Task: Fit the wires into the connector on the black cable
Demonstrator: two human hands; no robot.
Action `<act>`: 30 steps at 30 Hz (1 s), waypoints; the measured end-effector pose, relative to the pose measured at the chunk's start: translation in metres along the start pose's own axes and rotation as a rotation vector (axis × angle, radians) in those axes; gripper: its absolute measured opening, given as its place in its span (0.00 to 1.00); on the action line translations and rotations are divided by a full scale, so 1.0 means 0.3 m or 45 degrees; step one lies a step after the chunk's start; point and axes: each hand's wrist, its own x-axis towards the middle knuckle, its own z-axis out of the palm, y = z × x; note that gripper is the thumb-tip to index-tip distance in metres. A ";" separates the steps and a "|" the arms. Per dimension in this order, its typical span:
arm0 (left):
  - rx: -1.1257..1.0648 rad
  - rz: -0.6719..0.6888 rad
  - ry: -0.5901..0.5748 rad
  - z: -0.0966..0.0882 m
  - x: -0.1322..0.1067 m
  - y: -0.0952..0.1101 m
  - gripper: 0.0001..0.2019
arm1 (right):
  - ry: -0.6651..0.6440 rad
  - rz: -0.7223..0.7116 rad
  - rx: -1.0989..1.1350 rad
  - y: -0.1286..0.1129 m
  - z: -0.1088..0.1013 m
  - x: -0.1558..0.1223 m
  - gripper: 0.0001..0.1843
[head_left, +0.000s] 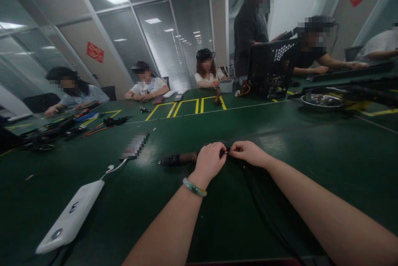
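One dark screwdriver-like tool (183,159) lies on the green table (149,224), straight ahead at 12 o'clock, its narrow metal tip towards 9 o'clock. It looks rigid and moderately heavy, probably smooth but not fragile; the thick brown-black barrel seems the best place to take hold, clear of the tip. The left hand (211,158) curls closed over its 3 o'clock end, thumb and forefinger nearly meeting. The right hand (248,152), just beside it, has thumb and fingertips pinched on a small dark piece (229,149); whether that belongs to the tool I cannot tell. One black cable (264,208), likely flexible, starts just below the right hand and runs towards 5 o'clock. One bangle (195,187) circles the left wrist.

From the tool, one phone-like device (135,145) lies past 9 o'clock, joined by one white cord (118,167) to one white slab (73,214) marked "3", at 8. One metal bowl (321,101) sits at 2, one black case (272,69) between 1 and 2. Six other people show, from 10 to 2 o'clock.
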 end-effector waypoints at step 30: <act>-0.007 0.007 0.041 0.001 0.002 0.000 0.06 | 0.023 0.018 0.041 -0.007 0.006 -0.005 0.13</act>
